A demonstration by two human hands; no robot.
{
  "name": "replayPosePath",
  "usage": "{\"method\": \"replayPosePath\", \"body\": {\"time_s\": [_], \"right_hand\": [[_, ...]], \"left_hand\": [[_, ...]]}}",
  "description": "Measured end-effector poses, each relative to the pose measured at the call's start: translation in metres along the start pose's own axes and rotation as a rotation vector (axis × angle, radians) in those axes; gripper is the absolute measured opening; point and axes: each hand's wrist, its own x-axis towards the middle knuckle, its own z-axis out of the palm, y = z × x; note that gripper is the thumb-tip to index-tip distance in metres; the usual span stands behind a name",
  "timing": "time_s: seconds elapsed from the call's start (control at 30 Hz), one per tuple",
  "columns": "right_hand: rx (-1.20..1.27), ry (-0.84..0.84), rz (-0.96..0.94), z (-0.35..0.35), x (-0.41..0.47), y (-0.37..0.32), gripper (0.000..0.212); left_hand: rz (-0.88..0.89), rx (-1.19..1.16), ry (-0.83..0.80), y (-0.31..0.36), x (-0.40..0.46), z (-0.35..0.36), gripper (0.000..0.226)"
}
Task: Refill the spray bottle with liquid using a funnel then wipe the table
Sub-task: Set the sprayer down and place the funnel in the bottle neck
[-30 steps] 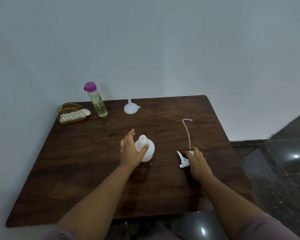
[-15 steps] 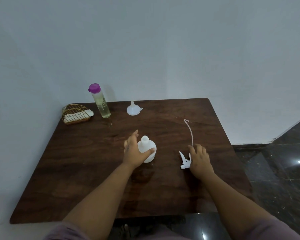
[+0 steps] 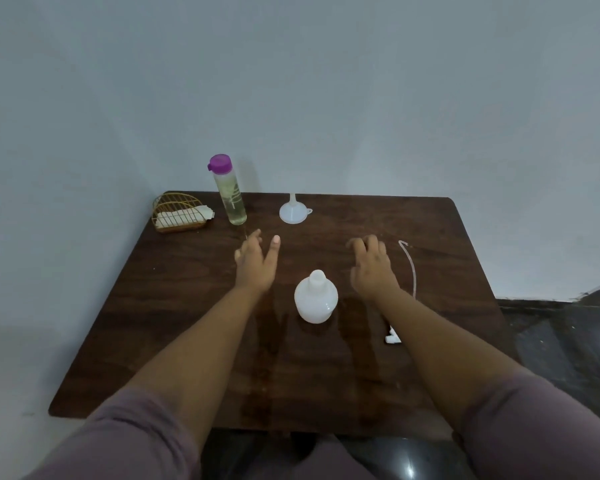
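1. The spray bottle (image 3: pixel 315 297), uncapped, stands mid-surface (image 3: pixel 187 323), bare wood all round.
2. Left hand (image 3: pixel 255 263) and right hand (image 3: pixel 373 268) hover beyond it, fingers spread, holding nothing.
3. The funnel (image 3: pixel 293 211), liquid bottle (image 3: pixel 230 194) and wire basket (image 3: pixel 179 213) line the far edge.
4. The sprayer head's tube (image 3: pixel 411 265) curves near the right edge.

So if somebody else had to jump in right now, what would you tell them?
Left hand and right hand: open, holding nothing, out over the table.
White spray bottle: upright between them, neck open.
Spray head with tube: off, lying by the right arm.
Funnel: upside down at the back.
Purple-capped refill bottle: capped.
Cloth in the wire basket.
Left: funnel in, pour, refit head, wipe.
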Motion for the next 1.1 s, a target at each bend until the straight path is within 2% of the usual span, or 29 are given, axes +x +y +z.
{"method": "replayPosePath", "body": {"time_s": [0.13,0.3,0.53,0.63,0.8,0.97,1.03,1.1], "right_hand": [[0.096,-0.126,0.083,0.007,0.047,-0.024,0.048],[0.254,-0.227,0.208,0.023,0.099,-0.038,0.044],[0.216,-0.39,0.309,0.059,0.165,-0.024,0.039],[0.245,-0.384,0.381,0.071,0.188,-0.021,0.038],[0.483,-0.243,0.623,0.091,0.233,-0.018,0.034],[0.601,-0.296,0.729,0.109,0.256,-0.023,0.038],[0.645,-0.304,0.773,0.117,0.259,-0.023,0.04],[0.651,-0.332,0.77,0.128,0.263,-0.019,0.04]], "left_hand": [[-0.121,0.021,-0.071,0.002,0.036,0.006,0.068],[-0.241,-0.042,-0.234,-0.001,0.083,0.02,0.069],[-0.279,-0.019,-0.368,-0.007,0.151,0.035,0.059],[-0.309,-0.027,-0.385,-0.01,0.176,0.041,0.054],[-0.354,-0.127,-0.41,-0.008,0.211,0.059,0.056],[-0.477,-0.368,-0.384,-0.005,0.234,0.078,0.064],[-0.492,-0.397,-0.392,-0.002,0.237,0.081,0.061],[-0.481,-0.386,-0.413,-0.005,0.242,0.088,0.067]]}}
